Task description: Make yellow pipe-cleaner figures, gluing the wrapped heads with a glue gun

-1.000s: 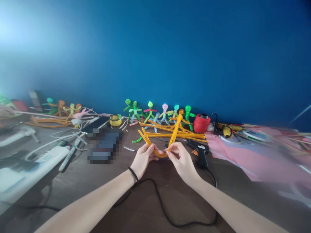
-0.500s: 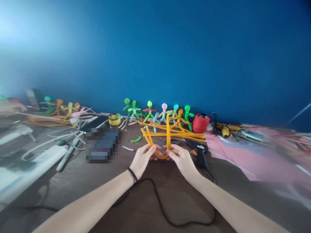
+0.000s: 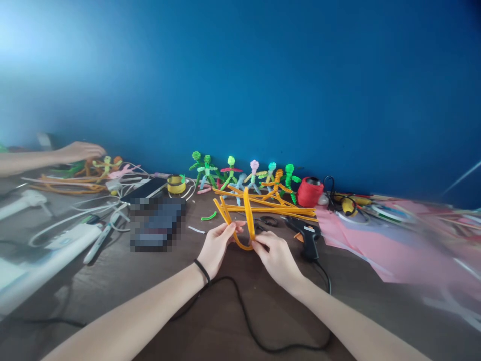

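A small bundle of orange pipe cleaners (image 3: 247,215), bent into a U with its ends pointing up, is held over the dark table. My left hand (image 3: 218,243) pinches the left arm of the U between thumb and fingers. On the right side of the bend, my right hand (image 3: 276,255) closes its thumb and fingertips on the bundle. Behind the hands lie more orange pipe cleaners (image 3: 278,210). A row of pipe-cleaner figures, among them a green figure (image 3: 289,180) and an orange figure (image 3: 278,183), stands against the blue wall.
At right are a black glue gun (image 3: 310,238) with a trailing cord, a red spool (image 3: 310,191) and pink sheets (image 3: 356,240). Phones (image 3: 160,225), white cables and a power strip (image 3: 63,250) lie left. Another person's hand (image 3: 82,150) reaches over figures at far left.
The right arm of the U has moved left, narrowing the bend, and my right hand's fingers have shifted slightly down. At far left, the other person's hand has reached in over the figures.
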Demonstrator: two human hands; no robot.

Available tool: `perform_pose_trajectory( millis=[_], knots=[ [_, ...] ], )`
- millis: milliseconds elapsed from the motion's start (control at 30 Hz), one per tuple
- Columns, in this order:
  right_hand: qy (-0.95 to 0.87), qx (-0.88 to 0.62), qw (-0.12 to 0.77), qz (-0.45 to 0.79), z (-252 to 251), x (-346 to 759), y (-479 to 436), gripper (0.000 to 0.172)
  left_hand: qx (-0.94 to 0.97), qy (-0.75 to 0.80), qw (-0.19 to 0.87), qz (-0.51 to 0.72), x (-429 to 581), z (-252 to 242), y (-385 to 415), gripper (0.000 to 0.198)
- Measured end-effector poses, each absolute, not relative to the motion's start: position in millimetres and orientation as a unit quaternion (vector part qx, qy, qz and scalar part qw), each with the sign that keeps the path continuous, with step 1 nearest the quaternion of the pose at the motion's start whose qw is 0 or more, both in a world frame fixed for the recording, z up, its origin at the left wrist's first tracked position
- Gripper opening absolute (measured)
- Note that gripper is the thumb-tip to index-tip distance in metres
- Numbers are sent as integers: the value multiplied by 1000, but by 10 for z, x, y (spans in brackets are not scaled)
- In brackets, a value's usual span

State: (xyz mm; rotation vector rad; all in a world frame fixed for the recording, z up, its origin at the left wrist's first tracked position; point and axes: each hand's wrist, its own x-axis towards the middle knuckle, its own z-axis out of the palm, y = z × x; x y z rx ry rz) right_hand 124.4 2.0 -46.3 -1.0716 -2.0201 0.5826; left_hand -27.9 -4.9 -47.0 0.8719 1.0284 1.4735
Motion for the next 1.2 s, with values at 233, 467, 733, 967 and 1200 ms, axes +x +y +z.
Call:
perform_pose_trajectory(
  millis=[233,467,733,967,1200],
  knots=[
    [-828,-395,359,174,-521,1242,25,20,384,415,564,602,-256,-414,-93,26],
    [-834,-383,363,162,-545,1248,42,19,398,426,576,572,-254,-378,-122,32],
    [-843,-387,342,148,-539,1243,37,20,405,431,579,561,-264,-377,-125,33],
    [-850,-381,337,134,-538,1243,30,20,439,449,549,552,-277,-413,-106,36],
    [-857,-381,324,123,-537,1236,24,20,449,455,542,545,-289,-426,-101,31]
  ],
)
